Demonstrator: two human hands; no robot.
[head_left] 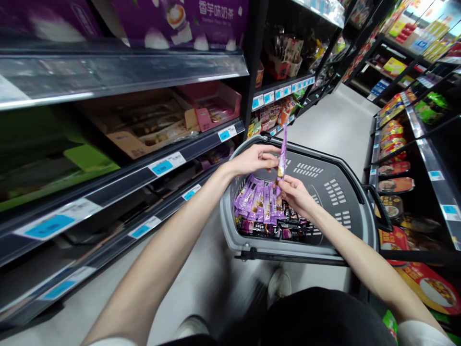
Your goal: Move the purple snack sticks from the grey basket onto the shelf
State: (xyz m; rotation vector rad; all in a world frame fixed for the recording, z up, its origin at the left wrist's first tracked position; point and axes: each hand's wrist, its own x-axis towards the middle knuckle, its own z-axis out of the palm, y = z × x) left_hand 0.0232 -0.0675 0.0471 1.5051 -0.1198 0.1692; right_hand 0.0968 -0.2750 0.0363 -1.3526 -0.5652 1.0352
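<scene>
A slim purple sachet (283,156) stands on end above the basket, its lower part pinched between the thumb and fingers of my right hand (297,193). From the left, my left hand (256,158) reaches to its side with fingers apart; the fingertips meet the sachet's edge, and I cannot tell how firmly they touch. Below both hands is a grey shopping basket (227,216). Purple sachets (256,199) lie fanned side by side at its left end, with dark packets (257,228) in front of them.
Shelves with price labels (166,164) run along the left, holding open cartons (144,125) and a pink box (216,103). Packaged food (392,139) fills the shelves on the right. A grey aisle floor (331,120) stretches ahead. My shoe (279,283) is below the basket.
</scene>
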